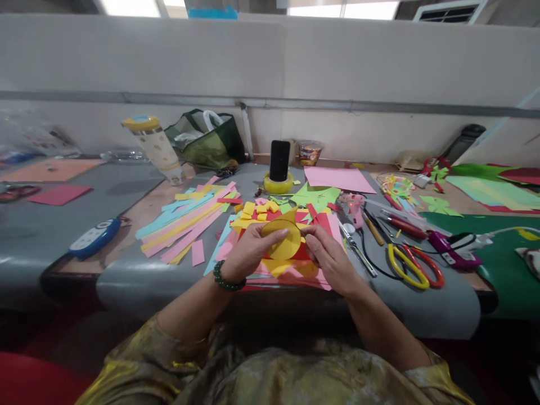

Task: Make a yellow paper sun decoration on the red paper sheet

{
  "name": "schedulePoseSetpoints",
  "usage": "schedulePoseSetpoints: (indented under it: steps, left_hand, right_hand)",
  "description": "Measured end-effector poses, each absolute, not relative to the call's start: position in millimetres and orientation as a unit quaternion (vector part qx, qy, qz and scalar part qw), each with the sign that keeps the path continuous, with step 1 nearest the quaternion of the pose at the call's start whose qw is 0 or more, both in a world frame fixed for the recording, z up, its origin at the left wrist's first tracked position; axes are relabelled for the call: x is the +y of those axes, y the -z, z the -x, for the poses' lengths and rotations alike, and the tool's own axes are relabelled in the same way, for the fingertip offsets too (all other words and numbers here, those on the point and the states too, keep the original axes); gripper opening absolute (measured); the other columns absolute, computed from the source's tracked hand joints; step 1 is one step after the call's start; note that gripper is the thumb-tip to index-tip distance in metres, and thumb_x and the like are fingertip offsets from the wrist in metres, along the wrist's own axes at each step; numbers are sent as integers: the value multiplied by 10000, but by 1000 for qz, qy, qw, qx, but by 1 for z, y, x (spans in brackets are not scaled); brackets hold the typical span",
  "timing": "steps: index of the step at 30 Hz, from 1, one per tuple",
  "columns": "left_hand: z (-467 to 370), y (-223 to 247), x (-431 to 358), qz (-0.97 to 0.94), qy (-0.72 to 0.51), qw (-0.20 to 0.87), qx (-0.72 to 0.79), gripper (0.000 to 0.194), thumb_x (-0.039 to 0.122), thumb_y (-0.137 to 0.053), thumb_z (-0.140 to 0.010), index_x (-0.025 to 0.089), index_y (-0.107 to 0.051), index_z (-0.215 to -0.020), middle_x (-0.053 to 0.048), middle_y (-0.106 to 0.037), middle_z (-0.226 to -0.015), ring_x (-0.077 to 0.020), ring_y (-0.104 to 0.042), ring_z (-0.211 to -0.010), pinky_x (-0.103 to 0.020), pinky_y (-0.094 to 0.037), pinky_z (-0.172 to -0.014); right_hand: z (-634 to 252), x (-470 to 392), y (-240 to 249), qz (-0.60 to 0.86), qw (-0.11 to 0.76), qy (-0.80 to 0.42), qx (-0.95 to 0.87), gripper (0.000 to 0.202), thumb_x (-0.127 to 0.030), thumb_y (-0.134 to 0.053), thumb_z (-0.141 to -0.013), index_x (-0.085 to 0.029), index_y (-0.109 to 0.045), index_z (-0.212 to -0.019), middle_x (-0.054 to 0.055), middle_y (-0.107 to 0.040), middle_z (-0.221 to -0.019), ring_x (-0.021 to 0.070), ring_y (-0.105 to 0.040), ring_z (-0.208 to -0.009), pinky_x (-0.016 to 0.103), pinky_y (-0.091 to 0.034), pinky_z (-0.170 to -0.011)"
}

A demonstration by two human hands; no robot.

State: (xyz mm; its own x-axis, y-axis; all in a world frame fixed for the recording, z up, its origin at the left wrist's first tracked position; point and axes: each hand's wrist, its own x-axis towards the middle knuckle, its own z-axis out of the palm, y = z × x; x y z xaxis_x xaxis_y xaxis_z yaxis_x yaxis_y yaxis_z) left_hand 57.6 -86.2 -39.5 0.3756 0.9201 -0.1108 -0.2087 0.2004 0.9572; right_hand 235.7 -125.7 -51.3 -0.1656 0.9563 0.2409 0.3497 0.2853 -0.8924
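Observation:
A round yellow paper piece [286, 245] with a pointed tip at its top is held up over a pile of coloured paper sheets [278, 277]. My left hand [250, 251] pinches its left side, with the thumb across its front. At its right edge, my right hand [327, 256] has its fingers pressed together; whether they grip the edge or a small bit there is too small to tell. Small yellow paper squares [260, 211] and red scraps lie just behind the round piece.
Coloured paper strips [189, 222] fan out at the left. Scissors [415, 267], a pink glue gun [356, 211] and cables lie at the right. A phone [279, 160] stands on yellow tape at the back, near a green bag [211, 140] and a tumbler [156, 149].

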Motion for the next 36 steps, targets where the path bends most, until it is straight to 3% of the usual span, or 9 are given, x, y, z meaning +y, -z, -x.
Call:
schedulePoseSetpoints:
  steps: [12, 18, 36]
  left_hand:
    - [-58, 40, -87, -486, -386, 693, 367, 504, 449, -885, -567, 135, -790, -950, -51, -758, -813, -149, -641, -674, -223, -494, -636]
    - [-55, 37, -86, -497, -356, 702, 365, 401, 399, -884, -578, 121, -783, -850, -53, -751, -764, -139, -622, -622, -225, -485, -601]
    - [-52, 28, -83, -554, -264, 700, 365, 357, 381, -849, -597, 118, -718, -799, 2, -684, -673, -95, -560, -562, -189, -422, -513]
  right_hand:
    - [-238, -127, 52, 474, 425, -391, -665, 293, -471, -379, -970, -211, -513, -968, -13, -482, -726, 144, -471, -660, 266, -332, -523]
    - [-239, -128, 49, 471, 411, -395, -673, 276, -450, -376, -965, -210, -510, -949, -18, -453, -716, 142, -450, -654, 266, -315, -524]
    - [-242, -131, 48, 469, 381, -381, -700, 243, -414, -371, -970, -214, -492, -905, -8, -504, -745, 144, -470, -689, 270, -354, -581]
